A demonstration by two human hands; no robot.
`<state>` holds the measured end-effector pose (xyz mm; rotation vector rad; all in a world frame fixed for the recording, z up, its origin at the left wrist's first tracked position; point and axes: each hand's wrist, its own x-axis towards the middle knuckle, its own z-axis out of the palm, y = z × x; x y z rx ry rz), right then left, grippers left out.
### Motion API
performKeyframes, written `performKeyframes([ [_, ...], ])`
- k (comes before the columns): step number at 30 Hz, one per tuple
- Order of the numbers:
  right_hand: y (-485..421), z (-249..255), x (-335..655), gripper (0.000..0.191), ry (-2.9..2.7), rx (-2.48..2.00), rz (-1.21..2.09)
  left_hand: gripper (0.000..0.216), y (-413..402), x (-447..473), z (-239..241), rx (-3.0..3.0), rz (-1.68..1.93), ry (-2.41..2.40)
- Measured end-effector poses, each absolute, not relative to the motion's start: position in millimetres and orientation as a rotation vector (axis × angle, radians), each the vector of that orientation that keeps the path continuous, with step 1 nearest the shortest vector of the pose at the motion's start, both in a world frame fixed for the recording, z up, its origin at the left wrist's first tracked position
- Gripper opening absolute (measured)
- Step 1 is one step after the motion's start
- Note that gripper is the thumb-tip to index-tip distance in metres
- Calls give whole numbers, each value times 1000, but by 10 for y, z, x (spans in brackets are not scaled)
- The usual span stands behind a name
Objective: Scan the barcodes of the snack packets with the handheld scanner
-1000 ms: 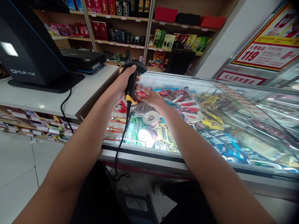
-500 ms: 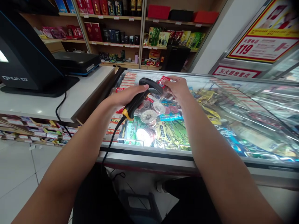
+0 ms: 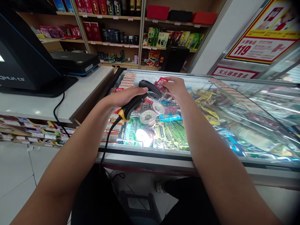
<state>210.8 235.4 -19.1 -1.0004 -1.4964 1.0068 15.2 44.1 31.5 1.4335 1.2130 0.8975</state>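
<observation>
My left hand [image 3: 125, 97] grips a black barcode scanner [image 3: 144, 93] with a yellow band at the base of its handle; its black cable [image 3: 106, 147] hangs down toward the floor. The scanner head points right, at a small red and clear packet [image 3: 161, 83] that my right hand [image 3: 176, 89] holds by its fingers. Both hands hover just above the glass lid [image 3: 234, 118] of a chest freezer full of wrapped ice creams and cups.
A white counter [image 3: 77, 93] on the left carries a black till screen [image 3: 25, 59] and a flat black device [image 3: 75, 62]. Shelves [image 3: 140, 34] of boxed goods stand behind. A red and yellow sign [image 3: 260, 43] is on the right. A black stool [image 3: 138, 206] stands below me.
A second ago the scanner stood upright above the packet. My left hand has since tilted it down flat, pointing right, and my right hand has moved the packet right, away from me.
</observation>
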Motion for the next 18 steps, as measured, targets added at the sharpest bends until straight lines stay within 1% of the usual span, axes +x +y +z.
performKeyframes([
  [1, 2348, -188, 2137, 25, -1580, -1075, 962, 48, 445, 152, 320, 1419, 931, 1217],
  [3, 2350, -191, 2204, 43, -1757, -1236, 776, 46, 466, 127, 332, 1372, 1037, 1230],
  [6, 2336, -207, 2239, 71, -1870, -1390, 287, 45, 509, 19, 369, 1267, 1218, 1264],
  [7, 2304, -214, 2207, 74, -1877, -1392, 126, 45, 516, -29, 388, 1231, 1272, 1278],
  [8, 2248, -224, 2144, 73, -1889, -1362, 14, 44, 518, -76, 409, 1193, 1316, 1292],
  [9, 2168, -237, 2050, 68, -1922, -1306, -30, 44, 514, -120, 431, 1155, 1352, 1308],
  [10, 2063, -257, 1929, 61, -1974, -1226, -3, 44, 505, -155, 453, 1121, 1382, 1326],
  [11, 1939, -284, 1789, 55, -2043, -1142, 115, 43, 493, -179, 474, 1096, 1405, 1342],
  [12, 1803, -320, 1638, 53, -2111, -1074, 272, 43, 480, -192, 492, 1079, 1419, 1356],
  [14, 1530, -408, 1344, 60, -2207, -1032, 509, 43, 455, -191, 520, 1058, 1435, 1379],
  [15, 1412, -454, 1220, 66, -2235, -1066, 540, 42, 446, -183, 530, 1047, 1441, 1386],
  [18, 1192, -572, 983, 70, -2268, -1174, 407, 40, 429, -171, 551, 1022, 1446, 1380],
])
